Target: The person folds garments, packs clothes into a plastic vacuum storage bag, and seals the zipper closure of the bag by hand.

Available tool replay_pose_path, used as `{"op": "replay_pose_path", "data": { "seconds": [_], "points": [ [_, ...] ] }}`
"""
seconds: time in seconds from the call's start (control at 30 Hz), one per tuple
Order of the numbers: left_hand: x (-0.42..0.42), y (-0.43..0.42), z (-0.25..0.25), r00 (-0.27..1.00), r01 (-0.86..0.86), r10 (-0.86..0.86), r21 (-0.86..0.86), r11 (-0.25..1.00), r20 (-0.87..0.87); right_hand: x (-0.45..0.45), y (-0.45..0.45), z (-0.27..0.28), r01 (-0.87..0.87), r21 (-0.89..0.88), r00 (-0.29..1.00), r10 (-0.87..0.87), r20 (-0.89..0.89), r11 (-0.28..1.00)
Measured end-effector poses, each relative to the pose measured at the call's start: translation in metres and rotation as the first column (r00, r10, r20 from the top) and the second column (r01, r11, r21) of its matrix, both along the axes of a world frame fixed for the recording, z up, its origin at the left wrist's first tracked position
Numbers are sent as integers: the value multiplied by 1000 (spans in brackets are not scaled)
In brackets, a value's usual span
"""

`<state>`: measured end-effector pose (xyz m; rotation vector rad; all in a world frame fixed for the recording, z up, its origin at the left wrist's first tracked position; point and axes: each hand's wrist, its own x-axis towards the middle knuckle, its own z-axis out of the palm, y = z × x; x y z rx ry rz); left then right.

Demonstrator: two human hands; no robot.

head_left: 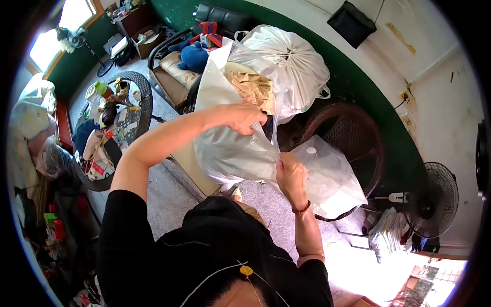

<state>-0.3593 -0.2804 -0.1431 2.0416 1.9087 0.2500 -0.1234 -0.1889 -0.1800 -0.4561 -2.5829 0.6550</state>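
Wht bag (230,156) sits under L hand (246,117) & beside R hand (291,176), both gripping its plastic.

I see green lower wall (404,153), white upper wall (440,84); grey floor (171,190), glaring white at lower right. Bright window (76,14) upper left, pedestal fan (78,39) near it, 2nd fan (432,200) far right. Black armchair (222,18), brown wicker chair (360,130) by wall; oval tabletop (146,97) left.

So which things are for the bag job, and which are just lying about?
Seemingly for the job: left hand; right hand; open white bag; crumpled tan material inside it.

Just lying about: blue plush toy; black fan at right.
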Motion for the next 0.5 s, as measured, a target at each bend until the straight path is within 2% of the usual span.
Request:
{"op": "replay_pose_path", "data": {
  "seconds": [0.03,0.07,0.13,0.17,0.2,0.27,0.37,0.43,0.47,0.5],
  "points": [
    [-5,4,0,995,104,-104,-6,995,10,1,-3,2,15,-27,999,-16,-35,1000],
    [-8,7,0,993,115,-115,-12,993,7,1,-2,2,27,-33,999,-28,-39,999],
    [-2,8,19,979,203,-200,-102,974,39,3,-2,2,-54,60,988,62,-141,997],
    [2,10,21,956,280,-287,-95,955,-65,4,-2,0,-39,58,988,47,-144,998],
    [-1,12,19,951,296,-303,-96,950,-69,5,-2,-3,-44,86,990,55,-128,995],
    [-10,17,-1,898,417,-432,154,896,80,8,-6,-4,-25,115,993,38,-113,993],
    [-31,42,-31,826,536,-549,123,835,125,7,-15,-4,-29,140,989,48,-138,990],
    [-34,47,-47,772,608,-615,92,788,164,11,-27,-7,-12,142,1000,14,-17,990],
    [-34,51,-53,831,545,-515,-125,829,212,11,-32,-8,28,138,1000,-27,-9,990],
    [-32,53,-60,884,465,-408,-342,817,227,11,-37,-9,25,173,999,-33,43,985]
  ]
}}
